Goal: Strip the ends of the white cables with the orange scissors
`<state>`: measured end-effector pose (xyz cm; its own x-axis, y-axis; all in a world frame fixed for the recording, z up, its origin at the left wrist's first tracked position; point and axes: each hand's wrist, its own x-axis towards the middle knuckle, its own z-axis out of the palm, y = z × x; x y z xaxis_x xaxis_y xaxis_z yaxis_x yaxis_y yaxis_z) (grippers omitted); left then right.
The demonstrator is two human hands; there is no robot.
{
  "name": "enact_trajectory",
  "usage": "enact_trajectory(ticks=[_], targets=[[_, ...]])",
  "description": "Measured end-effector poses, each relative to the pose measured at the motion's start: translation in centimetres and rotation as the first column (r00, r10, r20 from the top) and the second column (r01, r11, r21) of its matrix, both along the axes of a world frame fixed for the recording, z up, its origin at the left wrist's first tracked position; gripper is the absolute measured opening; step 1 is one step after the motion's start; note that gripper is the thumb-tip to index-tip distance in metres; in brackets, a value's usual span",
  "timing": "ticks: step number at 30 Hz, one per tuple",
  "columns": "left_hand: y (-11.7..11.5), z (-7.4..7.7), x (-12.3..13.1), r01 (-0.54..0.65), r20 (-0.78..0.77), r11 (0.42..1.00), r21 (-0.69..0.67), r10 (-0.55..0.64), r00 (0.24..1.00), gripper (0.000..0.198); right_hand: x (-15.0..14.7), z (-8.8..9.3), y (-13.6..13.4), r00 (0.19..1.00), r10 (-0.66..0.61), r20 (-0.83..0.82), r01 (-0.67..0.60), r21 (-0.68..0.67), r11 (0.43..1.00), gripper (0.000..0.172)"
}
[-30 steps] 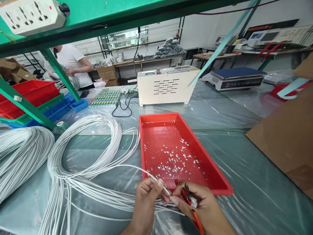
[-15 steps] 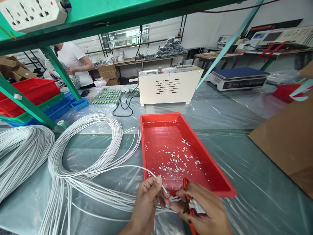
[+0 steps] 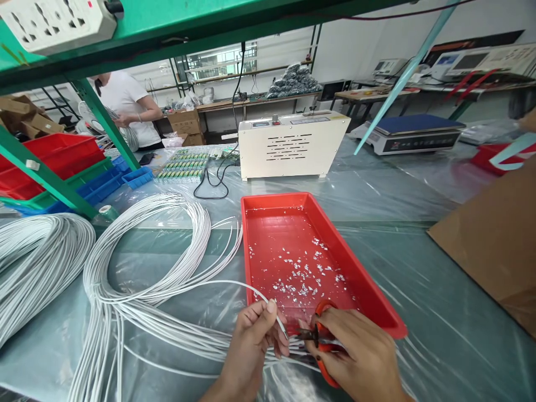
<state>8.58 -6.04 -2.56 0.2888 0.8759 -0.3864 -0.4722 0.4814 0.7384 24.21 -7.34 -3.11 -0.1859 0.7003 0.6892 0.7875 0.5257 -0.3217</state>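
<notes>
Between thumb and fingers, my left hand [image 3: 255, 343] pinches one white cable [image 3: 234, 283] close to its end, at the near edge of the red tray [image 3: 355, 251]. The cable arcs over from a large white coil [image 3: 98, 273] on the left. My right hand [image 3: 360, 352] grips orange-handled scissors [image 3: 324, 307], whose dark blades point left toward the cable's tip. A small gap seems to lie between blades and tip. More white cable ends run beneath both hands. Small whitish scraps [image 3: 305, 273] are scattered over the tray's floor.
A second cable coil [image 3: 37, 268] lies far left. Behind the tray stand a cream machine [image 3: 288, 148] and a scale [image 3: 412, 134]. Cardboard [image 3: 489, 245] juts in from the right. Stacked bins [image 3: 54, 162] sit at left; a person [image 3: 129, 106] handles cable beyond the green frame.
In my right hand the scissors have turned from roughly upright to pointing left, with the handles further apart. My left hand has stayed nearly in place on the cable.
</notes>
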Motion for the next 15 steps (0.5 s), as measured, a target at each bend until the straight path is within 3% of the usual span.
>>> enact_trajectory(ticks=[7, 15], targets=[[0.1, 0.2, -0.2, 0.005, 0.037, 1.0, -0.013, -0.005, 0.999, 0.026, 0.0, -0.1, 0.1, 0.998, -0.001, 0.057, 0.004, -0.044, 0.999, 0.026], [0.1, 0.3, -0.3, 0.007, 0.044, 1.0, -0.02, -0.006, 0.999, 0.027, 0.4, -1.4, -0.3, 0.992, 0.071, 0.102, -0.049, -0.201, 0.978, 0.019]])
